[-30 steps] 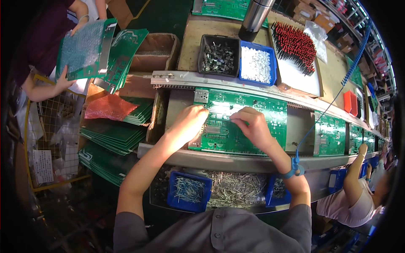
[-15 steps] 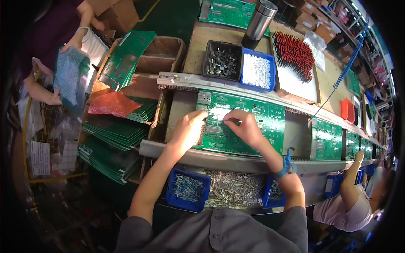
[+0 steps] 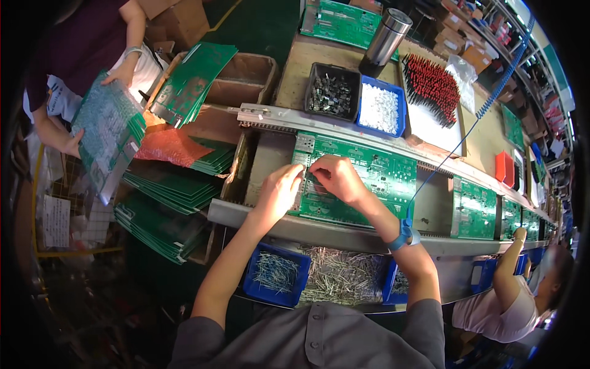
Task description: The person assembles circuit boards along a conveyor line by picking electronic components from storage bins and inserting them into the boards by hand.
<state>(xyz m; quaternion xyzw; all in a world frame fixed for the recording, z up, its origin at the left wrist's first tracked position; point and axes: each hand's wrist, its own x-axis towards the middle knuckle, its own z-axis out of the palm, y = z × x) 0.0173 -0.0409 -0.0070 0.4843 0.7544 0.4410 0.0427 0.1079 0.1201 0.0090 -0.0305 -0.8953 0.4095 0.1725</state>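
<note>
A green circuit board [image 3: 375, 166] lies between the two rails of the line in front of me. My left hand [image 3: 279, 190] is at the board's left end, its fingertips pinched together beside the pale strip there. Close to it, my right hand [image 3: 338, 178] is bent over the board with thumb and forefinger pinched. Whatever either hand pinches is too small to make out. A blue strap [image 3: 405, 236] with a coiled cord circles my right wrist. Below the near rail sit a blue bin of thin wire-leaded parts [image 3: 276, 273] and a heap of similar parts [image 3: 344, 273].
Beyond the far rail stand a black bin [image 3: 332, 92], a blue bin of white parts [image 3: 380, 106], red-topped parts [image 3: 430, 86] and a steel flask [image 3: 386, 42]. Stacked boards [image 3: 172, 190] lie left. A person [image 3: 86, 74] holds wrapped boards; another [image 3: 507, 295] works right.
My right hand has moved left, nearer my left hand. The person at left has shifted the wrapped boards, now tilted and closer to the stacks.
</note>
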